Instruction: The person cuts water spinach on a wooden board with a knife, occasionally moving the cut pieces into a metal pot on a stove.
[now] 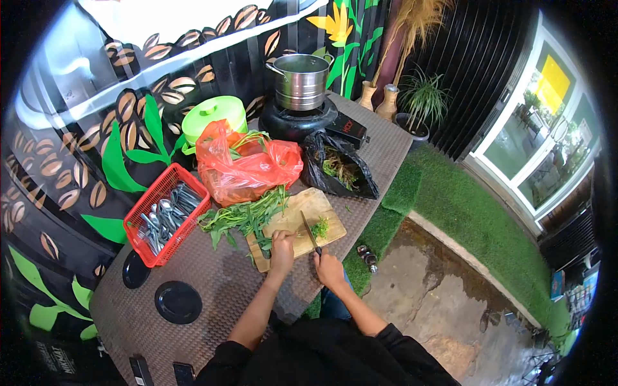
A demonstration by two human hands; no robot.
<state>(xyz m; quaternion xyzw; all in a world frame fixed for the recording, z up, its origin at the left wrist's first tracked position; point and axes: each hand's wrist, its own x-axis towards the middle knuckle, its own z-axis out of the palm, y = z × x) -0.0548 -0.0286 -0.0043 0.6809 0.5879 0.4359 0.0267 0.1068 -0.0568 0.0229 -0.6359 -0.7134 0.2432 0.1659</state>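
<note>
A wooden cutting board (302,222) lies on the table in front of me. My right hand (329,269) is wrapped round the handle of a knife (309,228), its blade pointing away from me over the board. Just right of the blade sits a small heap of chopped greens (320,227). My left hand (282,249) rests on the near left part of the board, fingers bent and closed on leafy greens, largely hidden beneath them. A bunch of long-stemmed leafy greens (241,217) spreads across the board's left edge onto the table.
Behind the board are a red plastic bag (248,168) and a black bag (338,167) with plant scraps. A steel pot (300,87) stands on a portable stove (293,122). Left are a red basket (170,222) of cutlery, a green lidded container (212,116) and black plates (178,302).
</note>
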